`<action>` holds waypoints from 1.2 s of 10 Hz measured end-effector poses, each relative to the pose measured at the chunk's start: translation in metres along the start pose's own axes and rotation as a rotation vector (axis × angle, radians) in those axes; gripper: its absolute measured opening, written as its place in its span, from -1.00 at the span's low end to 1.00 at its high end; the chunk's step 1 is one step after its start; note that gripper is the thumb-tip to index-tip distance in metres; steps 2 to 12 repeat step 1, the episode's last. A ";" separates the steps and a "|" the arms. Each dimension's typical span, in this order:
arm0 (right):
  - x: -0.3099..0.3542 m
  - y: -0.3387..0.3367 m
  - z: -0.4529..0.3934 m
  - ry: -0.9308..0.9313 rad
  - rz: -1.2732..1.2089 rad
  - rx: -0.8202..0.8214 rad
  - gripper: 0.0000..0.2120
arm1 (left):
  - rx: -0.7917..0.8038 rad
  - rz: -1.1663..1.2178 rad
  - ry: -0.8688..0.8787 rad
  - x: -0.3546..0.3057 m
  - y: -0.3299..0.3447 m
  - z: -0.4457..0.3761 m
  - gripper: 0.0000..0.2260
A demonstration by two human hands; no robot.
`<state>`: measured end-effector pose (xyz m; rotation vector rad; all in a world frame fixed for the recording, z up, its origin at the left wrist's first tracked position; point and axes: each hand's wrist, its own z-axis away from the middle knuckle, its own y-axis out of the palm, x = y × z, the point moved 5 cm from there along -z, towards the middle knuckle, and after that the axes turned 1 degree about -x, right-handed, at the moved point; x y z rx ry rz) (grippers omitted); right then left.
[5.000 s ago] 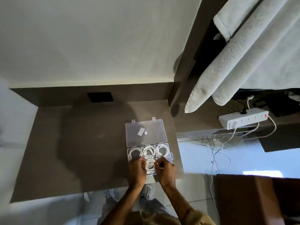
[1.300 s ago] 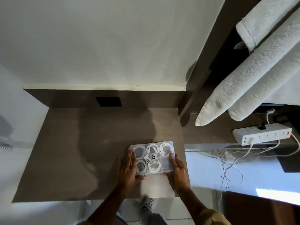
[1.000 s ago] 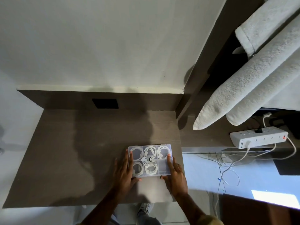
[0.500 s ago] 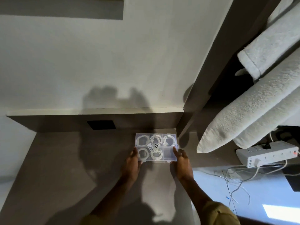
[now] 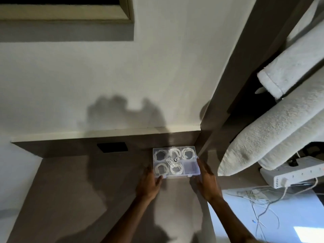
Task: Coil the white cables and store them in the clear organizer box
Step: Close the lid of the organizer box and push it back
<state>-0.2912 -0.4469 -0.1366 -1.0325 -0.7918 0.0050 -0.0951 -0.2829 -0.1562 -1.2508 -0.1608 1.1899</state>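
The clear organizer box (image 5: 191, 168) lies with its lid closed on the brown desk (image 5: 87, 190), pushed into the back right corner against the wall panel. Several coiled white cables (image 5: 188, 153) show through the lid, one per compartment; the front right compartment looks empty. A small white label sits on the lid's middle. My left hand (image 5: 149, 183) is at the box's front left corner, thumb on the front edge. My right hand (image 5: 206, 179) lies along the right side, fingers stretched against the edge. Both hands touch the box.
A black socket plate (image 5: 112, 147) sits in the back panel left of the box. White towels (image 5: 263, 146) hang down at the right, close to the box. Below them are a white power strip (image 5: 294, 174) and loose white wires (image 5: 259, 199) beyond the desk's right edge.
Five seconds ago the box stood open at the desk's front edge. It now has its lid closed, and both hands have moved it back to the wall.
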 end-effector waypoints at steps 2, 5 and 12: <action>0.034 -0.030 0.040 -0.077 0.014 -0.096 -0.54 | -0.138 -0.009 0.074 -0.008 -0.047 0.016 -0.58; 0.034 -0.030 0.040 -0.077 0.014 -0.096 -0.54 | -0.138 -0.009 0.074 -0.008 -0.047 0.016 -0.58; 0.034 -0.030 0.040 -0.077 0.014 -0.096 -0.54 | -0.138 -0.009 0.074 -0.008 -0.047 0.016 -0.58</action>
